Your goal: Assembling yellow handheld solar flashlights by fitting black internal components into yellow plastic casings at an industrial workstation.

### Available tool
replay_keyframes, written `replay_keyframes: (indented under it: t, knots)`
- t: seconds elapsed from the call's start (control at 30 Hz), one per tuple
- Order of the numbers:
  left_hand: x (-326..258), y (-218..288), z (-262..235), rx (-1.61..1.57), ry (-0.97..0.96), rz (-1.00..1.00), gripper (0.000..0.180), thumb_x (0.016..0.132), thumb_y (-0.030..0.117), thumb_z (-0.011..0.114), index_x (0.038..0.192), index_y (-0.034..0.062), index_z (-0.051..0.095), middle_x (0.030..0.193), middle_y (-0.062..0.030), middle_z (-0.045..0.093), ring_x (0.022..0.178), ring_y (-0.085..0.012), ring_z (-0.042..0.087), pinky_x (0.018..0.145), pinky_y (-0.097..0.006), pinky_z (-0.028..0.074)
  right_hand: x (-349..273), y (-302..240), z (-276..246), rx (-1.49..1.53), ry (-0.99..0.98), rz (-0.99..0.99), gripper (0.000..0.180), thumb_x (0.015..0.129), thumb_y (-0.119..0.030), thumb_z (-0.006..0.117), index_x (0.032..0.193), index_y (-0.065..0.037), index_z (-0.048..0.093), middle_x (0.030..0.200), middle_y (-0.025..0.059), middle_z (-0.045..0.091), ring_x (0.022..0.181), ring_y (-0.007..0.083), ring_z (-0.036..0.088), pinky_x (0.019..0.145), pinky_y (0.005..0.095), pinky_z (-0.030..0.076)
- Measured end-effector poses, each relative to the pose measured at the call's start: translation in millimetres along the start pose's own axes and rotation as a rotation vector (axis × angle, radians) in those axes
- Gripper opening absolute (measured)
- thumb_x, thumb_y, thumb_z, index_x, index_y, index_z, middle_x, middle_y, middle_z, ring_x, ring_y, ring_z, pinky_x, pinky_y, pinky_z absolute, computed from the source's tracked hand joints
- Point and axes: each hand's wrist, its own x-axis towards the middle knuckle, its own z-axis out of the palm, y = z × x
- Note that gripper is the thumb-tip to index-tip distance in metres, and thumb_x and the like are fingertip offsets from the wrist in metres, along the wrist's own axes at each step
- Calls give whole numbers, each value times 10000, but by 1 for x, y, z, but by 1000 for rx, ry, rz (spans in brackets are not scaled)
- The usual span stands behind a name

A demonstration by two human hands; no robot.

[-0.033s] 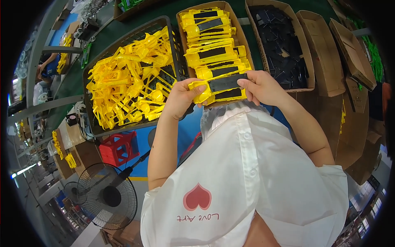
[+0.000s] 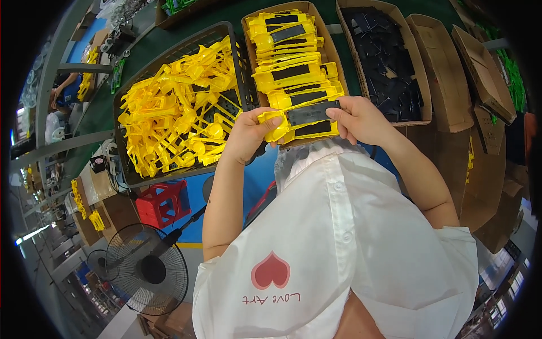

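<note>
My left hand (image 2: 248,134) pinches the round end of a yellow plastic part (image 2: 274,133) between thumb and fingers. A flat black rectangular plate (image 2: 309,113) lies along the yellow part's middle. At the plate's other end, my right hand (image 2: 364,121) grips with its thumb on top; its fingers curl underneath. Both hands are over the near end of a cardboard box (image 2: 329,42), where similar yellow parts with black plates are stacked in a row. Whether the held plate is fully seated in the yellow part I cannot tell.
To the left stands a dark plastic basket (image 2: 244,68) heaped with loose yellow parts (image 2: 180,107). A carton (image 2: 423,93) of black plates (image 2: 384,62) is right of the middle box, with more cardboard trays (image 2: 437,73) beyond. A red stool (image 2: 162,204) and a fan (image 2: 148,269) stand lower left.
</note>
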Motion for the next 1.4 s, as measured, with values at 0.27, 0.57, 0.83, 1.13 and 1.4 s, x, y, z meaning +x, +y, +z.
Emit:
replay_keyframes:
  t: [0.27, 0.57, 0.83, 1.13, 1.4]
  knots:
    - [7, -14, 6, 39, 130, 23, 178, 795, 96, 566, 920, -31, 546, 700, -77, 576, 534, -144, 541, 464, -232, 428, 2, -7, 12, -59, 45, 27, 233, 858, -204, 464, 778, 9, 514, 526, 39, 531, 368, 83, 467, 378, 208, 378]
    - [9, -26, 6, -44, 84, 61, 183, 796, 91, 566, 925, -38, 561, 722, -78, 583, 542, -142, 539, 479, -241, 430, 24, 18, 15, -717, 366, -178, 376, 773, -347, 566, 814, 25, 531, 631, 121, 584, 563, 222, 597, 523, 296, 474]
    - [11, -22, 5, 48, 38, 60, 173, 797, 58, 557, 954, -14, 570, 747, -87, 598, 578, -166, 585, 486, -235, 451, 34, 39, -3, 47, 76, 11, 431, 705, -343, 660, 942, -5, 534, 814, 108, 613, 643, 148, 605, 547, 253, 478]
    - [15, 1, 26, 1153, 93, 218, 282, 723, 241, 623, 839, -15, 596, 765, -185, 595, 692, -285, 587, 632, -344, 459, 31, 43, 9, -88, 286, -40, 325, 725, -233, 656, 922, 1, 546, 867, 109, 611, 775, 174, 600, 657, 249, 473]
    - [36, -10, 63, 1141, 290, 531, 174, 687, 204, 610, 666, 37, 567, 651, -142, 554, 645, -313, 549, 575, -382, 434, 28, 45, 10, -2, 216, -279, 504, 728, -398, 621, 975, -45, 359, 900, 150, 513, 822, 197, 520, 700, 266, 432]
